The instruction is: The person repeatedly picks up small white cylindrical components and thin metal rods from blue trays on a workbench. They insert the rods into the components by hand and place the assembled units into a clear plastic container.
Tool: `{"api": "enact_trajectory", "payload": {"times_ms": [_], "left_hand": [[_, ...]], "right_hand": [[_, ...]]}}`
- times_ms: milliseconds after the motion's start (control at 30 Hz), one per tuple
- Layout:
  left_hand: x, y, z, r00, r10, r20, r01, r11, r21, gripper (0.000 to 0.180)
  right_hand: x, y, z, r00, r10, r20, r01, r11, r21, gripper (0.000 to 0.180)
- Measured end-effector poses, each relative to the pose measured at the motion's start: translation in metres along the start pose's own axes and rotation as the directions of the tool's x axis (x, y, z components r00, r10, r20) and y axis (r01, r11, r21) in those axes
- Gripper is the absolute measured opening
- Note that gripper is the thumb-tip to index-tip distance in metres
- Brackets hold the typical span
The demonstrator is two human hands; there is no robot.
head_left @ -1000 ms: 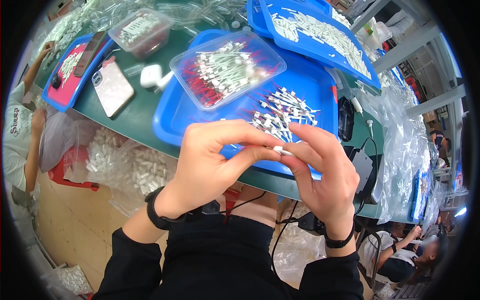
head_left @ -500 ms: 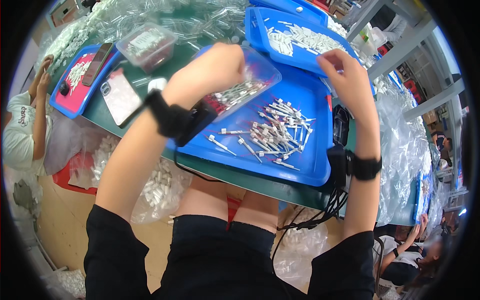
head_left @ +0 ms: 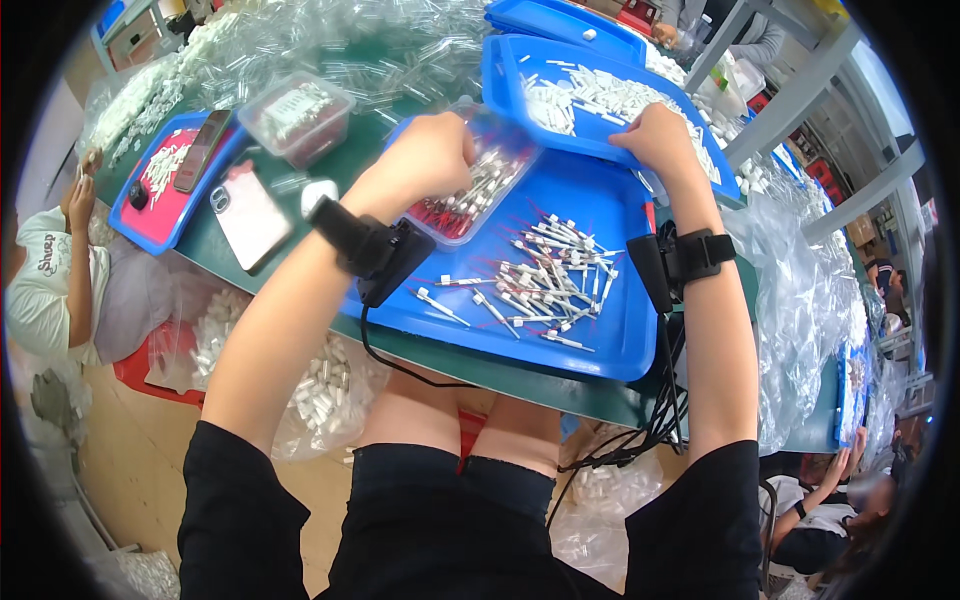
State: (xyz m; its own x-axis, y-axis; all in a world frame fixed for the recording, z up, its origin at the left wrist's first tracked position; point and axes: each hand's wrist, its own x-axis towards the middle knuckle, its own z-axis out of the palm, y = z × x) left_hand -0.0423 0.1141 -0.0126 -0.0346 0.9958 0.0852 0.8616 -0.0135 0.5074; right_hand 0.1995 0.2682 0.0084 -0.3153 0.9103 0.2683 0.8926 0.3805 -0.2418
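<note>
My left hand (head_left: 432,155) is closed over a clear plastic box (head_left: 457,232) of thin white parts with red wires. Its fingertips are hidden, so what they hold does not show. The box rests partly over a large blue tray (head_left: 632,330), where a loose pile of white sticks with square white heads and red wires (head_left: 555,270) lies. My right hand (head_left: 662,143) is closed, thumb and fingers together at the near rim of a second blue tray (head_left: 505,85) heaped with short white tubes (head_left: 625,92). Anything in its pinch is too small to tell.
To the left lie a pale phone (head_left: 250,215), a clear tub of white parts (head_left: 298,115), and a blue-rimmed tray (head_left: 150,240) with a dark phone (head_left: 202,150). Clear tubes (head_left: 370,60) cover the far table. Black cables (head_left: 660,400) hang at the near edge. Co-workers sit on both sides.
My right hand has moved a little left to the upper tray's rim, and its parted thumb and finger have closed. My left hand stays over the clear box, turned slightly.
</note>
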Motion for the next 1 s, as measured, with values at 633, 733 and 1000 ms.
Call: {"api": "enact_trajectory", "payload": {"times_ms": [633, 733, 1000], "left_hand": [[-0.127, 0.068, -0.001, 0.976, -0.030, -0.214, -0.207, 0.151, -0.967, 0.012], [-0.132, 0.080, 0.018, 0.974, -0.019, -0.225, -0.224, 0.058, -0.973, 0.012], [-0.142, 0.092, 0.039, 0.954, -0.035, -0.296, -0.296, 0.022, -0.955, 0.017]], "right_hand": [[-0.188, -0.086, -0.066, 0.932, -0.346, -0.108, 0.278, 0.491, 0.826, 0.018], [-0.218, -0.079, -0.063, 0.951, -0.307, -0.032, 0.172, 0.440, 0.881, 0.017], [-0.238, -0.070, -0.060, 0.971, -0.237, 0.040, 0.028, 0.276, 0.961, 0.014]]}}
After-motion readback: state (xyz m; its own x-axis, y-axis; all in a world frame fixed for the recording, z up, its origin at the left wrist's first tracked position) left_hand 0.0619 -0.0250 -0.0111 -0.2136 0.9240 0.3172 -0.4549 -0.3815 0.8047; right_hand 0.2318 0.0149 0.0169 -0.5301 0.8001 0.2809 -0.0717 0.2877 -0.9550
